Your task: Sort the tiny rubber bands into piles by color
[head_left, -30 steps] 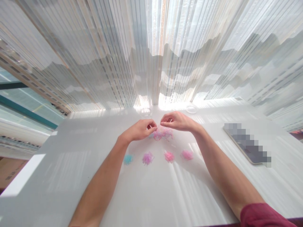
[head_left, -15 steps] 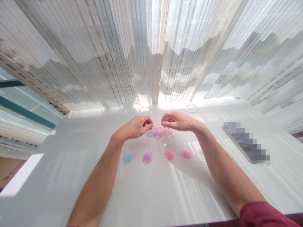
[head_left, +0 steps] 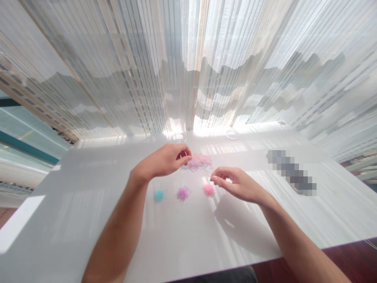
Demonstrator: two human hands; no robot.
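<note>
A tangled heap of pink, purple and bluish strands point(head_left: 199, 162) lies on the white table. At its left edge is my left hand point(head_left: 169, 159), fingers pinched together; what they hold is too small to name. My right hand point(head_left: 235, 181) is closed in a pinch just right of and nearer than the heap, with a thin pale strand at its fingertips. In a row on the near side sit a blue pile point(head_left: 159, 195), a purple pile point(head_left: 183, 193) and a pink pile point(head_left: 209, 190), the pink one just below my right fingertips.
Two clear round dishes, one on the left point(head_left: 178, 137) and one on the right point(head_left: 232, 135), stand near the curtain point(head_left: 147, 78). A flat dark device point(head_left: 291, 171), partly pixelated, lies on the right of the table point(head_left: 176, 243).
My right hand has moved from the heap toward me and slightly right, now covering the area of the right-hand piles. My left hand stays by the heap. The view has shifted slightly.
</note>
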